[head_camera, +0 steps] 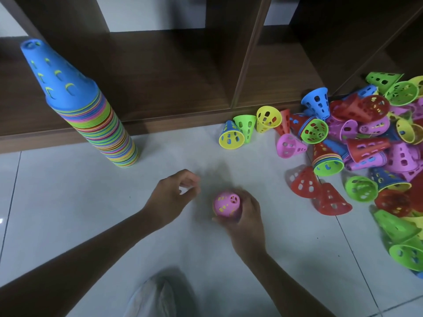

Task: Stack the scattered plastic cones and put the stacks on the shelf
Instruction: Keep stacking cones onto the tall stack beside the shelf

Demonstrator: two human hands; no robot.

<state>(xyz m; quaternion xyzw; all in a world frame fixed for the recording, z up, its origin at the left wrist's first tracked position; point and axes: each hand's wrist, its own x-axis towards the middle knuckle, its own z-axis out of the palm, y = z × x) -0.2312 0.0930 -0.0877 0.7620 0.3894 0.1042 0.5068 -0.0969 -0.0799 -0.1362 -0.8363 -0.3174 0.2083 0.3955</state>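
Note:
My right hand [243, 216] grips a pink perforated cone [226, 203] low over the floor, its narrow top facing me and yellow showing through its holes. My left hand [174, 195] hovers just left of it, fingers loosely curled and holding nothing. A tall multicoloured stack of cones [96, 117], topped by a blue one, stands on the floor at the left, in front of the shelf. A pile of scattered cones [366, 143] in red, green, pink, yellow and blue covers the floor at the right.
The dark wooden shelf [174, 88] runs along the back, its low compartments split by upright dividers. Pale floor tiles [68, 202] lie between the stack and the pile. My knee [153, 296] shows at the bottom edge.

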